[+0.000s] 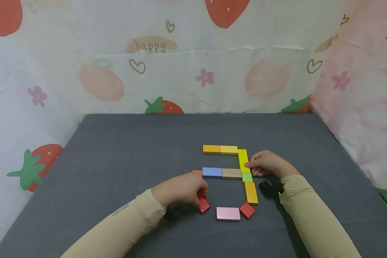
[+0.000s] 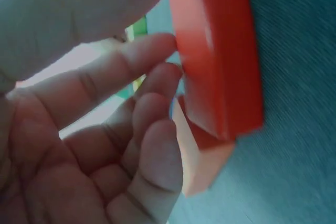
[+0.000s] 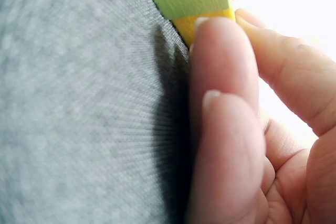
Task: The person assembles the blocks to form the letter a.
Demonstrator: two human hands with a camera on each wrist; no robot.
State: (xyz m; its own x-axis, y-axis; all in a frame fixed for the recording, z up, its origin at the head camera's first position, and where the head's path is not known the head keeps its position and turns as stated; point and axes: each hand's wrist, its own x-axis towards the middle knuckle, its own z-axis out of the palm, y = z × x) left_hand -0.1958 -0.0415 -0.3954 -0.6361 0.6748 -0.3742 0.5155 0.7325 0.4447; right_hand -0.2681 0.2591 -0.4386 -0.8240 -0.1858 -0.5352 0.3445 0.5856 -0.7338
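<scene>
My left hand (image 1: 185, 188) holds a red block (image 1: 204, 204) at the lower left of a row of flat coloured blocks, fingertips on its side in the left wrist view. An orange block (image 1: 197, 172) peeks out past that hand. My right hand (image 1: 269, 164) rests at the right edge of a long yellow block (image 1: 243, 160), thumb over its top and the other fingers curled down beside it. Below the yellow one sit a green block (image 1: 247, 177) and an amber block (image 1: 251, 193). Between the hands lie a blue block (image 1: 211, 172) and a wooden block (image 1: 231, 173).
Two amber-yellow blocks (image 1: 220, 149) lie end to end at the back. A pink block (image 1: 228, 214) touches a tilted red block (image 1: 247, 210) at the front. All lie on a dark grey cloth (image 1: 132, 150) before a printed curtain (image 1: 187, 82).
</scene>
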